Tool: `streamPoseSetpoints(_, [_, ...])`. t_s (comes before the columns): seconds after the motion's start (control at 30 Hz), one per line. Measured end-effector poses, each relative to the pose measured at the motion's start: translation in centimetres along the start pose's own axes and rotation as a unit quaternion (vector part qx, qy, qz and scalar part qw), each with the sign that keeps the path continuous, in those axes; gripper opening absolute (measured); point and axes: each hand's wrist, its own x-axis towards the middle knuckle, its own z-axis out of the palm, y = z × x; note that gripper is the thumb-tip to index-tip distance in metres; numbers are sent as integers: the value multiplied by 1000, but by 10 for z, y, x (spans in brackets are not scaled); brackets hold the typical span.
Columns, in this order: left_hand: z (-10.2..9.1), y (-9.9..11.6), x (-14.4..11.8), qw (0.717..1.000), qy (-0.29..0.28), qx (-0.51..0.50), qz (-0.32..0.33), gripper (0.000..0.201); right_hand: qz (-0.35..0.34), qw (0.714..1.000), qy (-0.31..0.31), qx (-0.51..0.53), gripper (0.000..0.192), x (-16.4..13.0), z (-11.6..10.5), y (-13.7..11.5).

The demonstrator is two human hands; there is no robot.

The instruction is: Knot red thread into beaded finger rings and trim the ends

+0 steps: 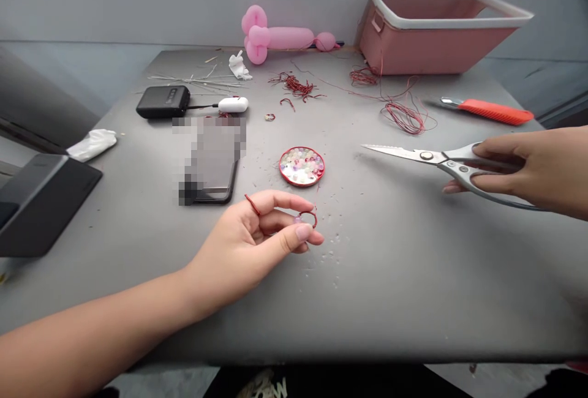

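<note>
Between the thumb and fingers of my left hand [261, 226] is a small ring of dark red cord [315, 219], with a pale bead partly hidden at its left side. A thin thread end sticks up from it. Another red cord loop [252, 204] circles my left index finger. Over the table's right side, my right hand [528, 168] grips silver scissors [427, 156] by the handles, blades pointing left and looking closed. Beyond my left hand lies a round red-rimmed dish [302, 184] of white, clear and pink beads.
Behind are a pink balloon figure [289, 38], a pink basket [441, 46], red cord scraps [298, 87] and a loose cord coil [404, 117]. An orange utility knife [496, 111] lies right; a phone [214, 159], black box [164, 101] and dark stand [50, 202] sit left.
</note>
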Motion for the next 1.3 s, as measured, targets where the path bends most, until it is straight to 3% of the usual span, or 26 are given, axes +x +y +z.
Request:
streamPoseSetpoints(0.07, [0, -1, 0, 1000, -3, 4, 7, 15, -90, 984, -21, -152, 46, -1, -3, 17])
streamPoseSetpoints(0.1, [0, -1, 0, 1000, -5, 5, 13, 14, -112, 974, -57, -187, 50, -2, -4, 18])
streamPoseSetpoints(0.13, [1, -1, -1, 1000, -8, 6, 21, 13, -109, 969, -47, -218, 54, -2, -4, 14])
streamPoseSetpoints(0.17, [1, -2, -1, 999, -10, 9, 29, 12, -79, 964, -57, -248, 52, -2, -3, 3])
streamPoseSetpoints(0.2, [1, -2, -1, 999, -10, 13, 36, 12, -49, 966, -21, -254, 47, -1, -1, -14])
streamPoseSetpoints(0.27, [2, -2, -2, 999, -9, 23, 44, 11, 6, 983, 40, -181, 25, 1, 9, -60])
streamPoseSetpoints(0.33, [2, -3, -3, 998, -10, 33, 49, 13, -98, 988, 88, -76, 11, 5, 21, -105])
streamPoseSetpoints(0.4, [3, -3, -4, 998, -19, 38, 49, 16, -237, 969, 61, -19, 19, 8, 33, -137])
streamPoseSetpoints(0.43, [3, -3, -5, 998, -23, 39, 45, 17, -265, 962, 60, -13, 19, 10, 38, -146])
streamPoseSetpoints(0.53, [4, -3, -6, 999, -21, 32, 36, 18, -260, 962, 78, -3, 13, 15, 48, -155])
streamPoseSetpoints(0.73, [7, -4, -7, 996, -1, 14, 93, 5, -246, 965, 88, 35, 13, 21, 60, -155])
streamPoseSetpoints(0.83, [4, -6, -5, 990, 9, 73, 117, 7, -246, 964, 90, 40, 13, 21, 67, -156])
streamPoseSetpoints(0.9, [1, -7, -3, 969, 8, 168, 181, 9, -248, 964, 89, 40, 13, 21, 69, -156])
streamPoseSetpoints(1.03, [-5, -9, 1, 864, 42, 349, 360, 10, -231, 969, 81, 28, 10, 19, 70, -160])
streamPoseSetpoints(1.1, [-7, -10, 1, 831, 54, 384, 399, 12, -226, 970, 88, 13, 12, 18, 69, -162])
streamPoseSetpoints(1.2, [-6, -10, -1, 814, 42, 395, 423, 14, -240, 967, 86, 0, 13, 15, 68, -164])
streamPoseSetpoints(1.3, [-4, -11, -3, 816, 23, 386, 429, 12, -273, 957, 99, -15, 10, 13, 68, -166])
